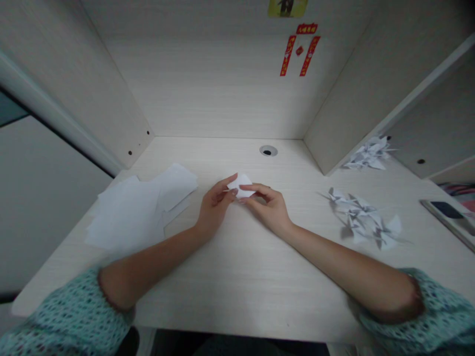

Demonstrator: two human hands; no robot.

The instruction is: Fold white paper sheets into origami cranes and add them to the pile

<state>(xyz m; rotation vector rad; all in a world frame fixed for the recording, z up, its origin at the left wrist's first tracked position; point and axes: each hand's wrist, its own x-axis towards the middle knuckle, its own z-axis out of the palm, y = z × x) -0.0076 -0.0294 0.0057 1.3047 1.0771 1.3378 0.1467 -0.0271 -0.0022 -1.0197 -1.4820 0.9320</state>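
A small folded piece of white paper (243, 182) is held between my two hands above the middle of the desk. My left hand (217, 203) pinches its left side between thumb and fingers. On the other side, my right hand (270, 202) grips the right edge, fingertips over the paper and thumb below. The fingers partly cover the paper, so its full folded shape is hidden. Left of my left hand lie loose sheets of white paper (128, 210), overlapping. Several folded paper cranes (358, 210) rest to the right of my right hand.
More folded paper pieces (371, 153) are heaped by the right divider panel (356, 94). A phone (451, 217) lies at the far right. A round cable hole (268, 151) sits near the back wall, which bears red stickers (300, 50). A side panel (92, 89) stands on the left.
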